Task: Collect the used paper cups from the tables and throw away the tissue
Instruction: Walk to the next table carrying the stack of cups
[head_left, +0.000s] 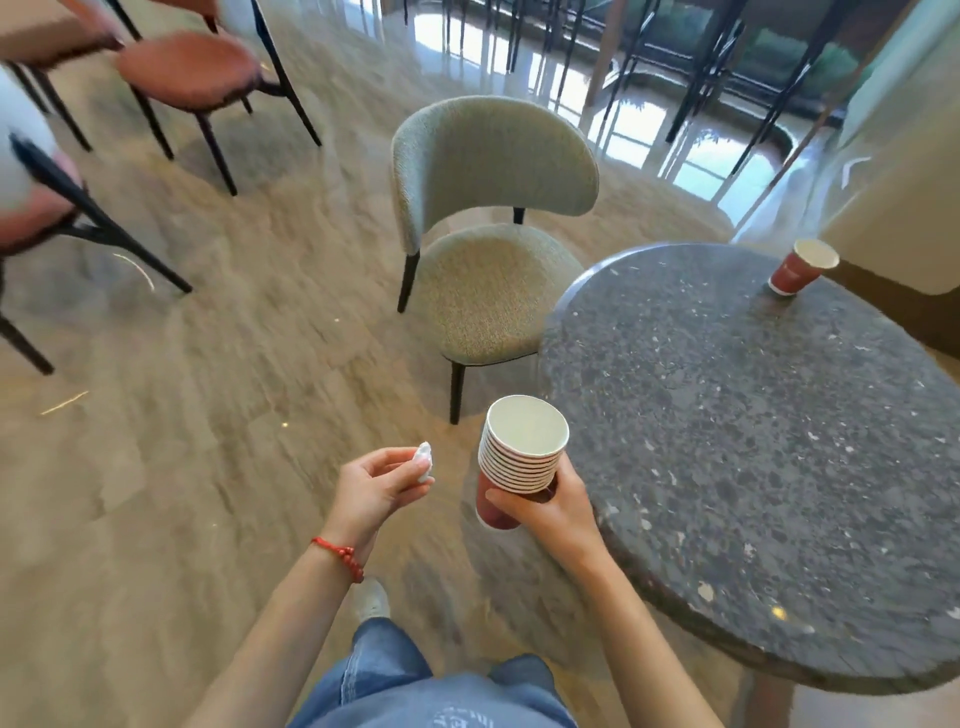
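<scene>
My right hand grips a stack of several nested red paper cups, white inside, held upright just left of the round table's edge. A small crumpled white tissue is pinched at the fingertips of my left hand, which is raised palm up over the floor. One more red paper cup stands alone on the far side of the dark speckled round table, well beyond both hands.
A grey-green upholstered chair stands close to the table's left side. Several rust-coloured chairs with black legs fill the upper left. A beige wall or counter rises behind the table. Open wood-pattern floor lies to the left.
</scene>
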